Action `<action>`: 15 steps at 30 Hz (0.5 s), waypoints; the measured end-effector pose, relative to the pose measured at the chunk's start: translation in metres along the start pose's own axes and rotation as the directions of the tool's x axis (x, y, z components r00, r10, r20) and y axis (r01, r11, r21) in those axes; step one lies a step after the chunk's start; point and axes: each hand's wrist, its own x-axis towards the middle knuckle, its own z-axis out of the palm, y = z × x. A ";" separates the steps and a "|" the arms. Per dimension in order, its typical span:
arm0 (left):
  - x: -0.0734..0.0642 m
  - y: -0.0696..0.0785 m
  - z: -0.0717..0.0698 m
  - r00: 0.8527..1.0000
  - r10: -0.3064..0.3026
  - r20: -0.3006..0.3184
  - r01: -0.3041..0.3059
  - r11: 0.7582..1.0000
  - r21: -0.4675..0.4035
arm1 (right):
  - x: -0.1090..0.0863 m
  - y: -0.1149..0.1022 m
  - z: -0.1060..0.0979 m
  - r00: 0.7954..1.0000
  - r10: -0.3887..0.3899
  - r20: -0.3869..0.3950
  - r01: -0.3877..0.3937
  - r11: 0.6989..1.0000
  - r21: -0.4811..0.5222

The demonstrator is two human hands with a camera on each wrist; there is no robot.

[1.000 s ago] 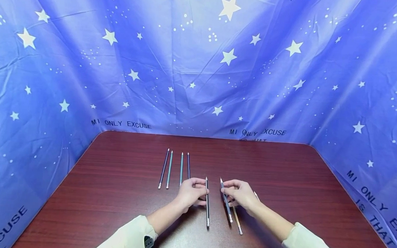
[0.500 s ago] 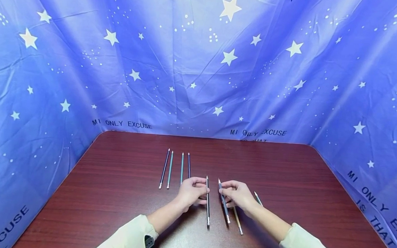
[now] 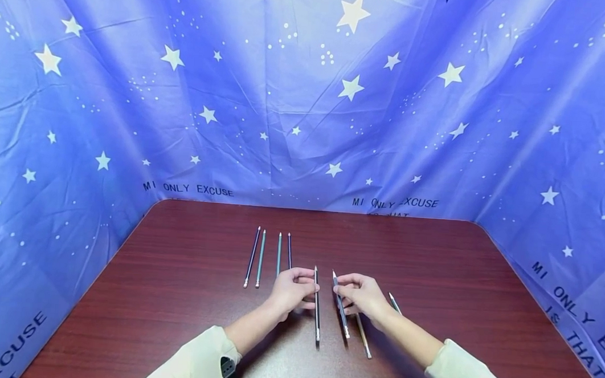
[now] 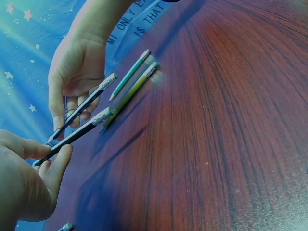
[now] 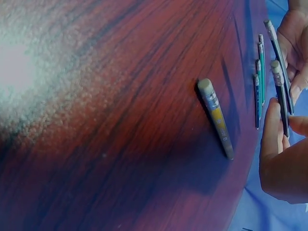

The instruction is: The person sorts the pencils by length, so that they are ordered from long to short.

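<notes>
My left hand (image 3: 293, 291) pinches a dark pencil (image 3: 317, 312) between thumb and fingers, its tip pointing away and its eraser end toward me. A second dark pencil (image 3: 341, 311) is pinched the same way by my right hand (image 3: 365, 295), slightly slanted. The two pencils are a small gap apart in the head view. Both are raised over the table, with shadows below them in the left wrist view. Under the right hand lies a yellow pencil (image 5: 219, 122), partly hidden in the head view. A green pencil (image 4: 130, 74) lies beside it, mostly covered by the right forearm from above.
Left of my hands, several pencils lie roughly parallel on the dark red wooden table (image 3: 184, 297): a dark blue one (image 3: 252, 258), two teal ones and another dark blue one (image 3: 289, 250). A blue star-patterned cloth (image 3: 307, 98) stands around the table's back and sides.
My right hand has shifted slightly left with its pencil, bringing it closer to the other and uncovering more of the green pencil's tip. The left hand stays nearly still.
</notes>
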 end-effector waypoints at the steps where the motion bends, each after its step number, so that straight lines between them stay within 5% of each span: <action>1: 0.000 0.001 0.000 1.000 0.001 0.000 -0.001 1.000 -0.001 | 0.000 0.000 0.000 1.000 0.002 -0.004 -0.002 1.000 0.004; 15: 0.003 -0.001 -0.001 1.000 -0.002 -0.004 0.002 1.000 0.003 | 0.003 0.003 0.000 0.999 0.014 -0.029 -0.014 1.000 0.026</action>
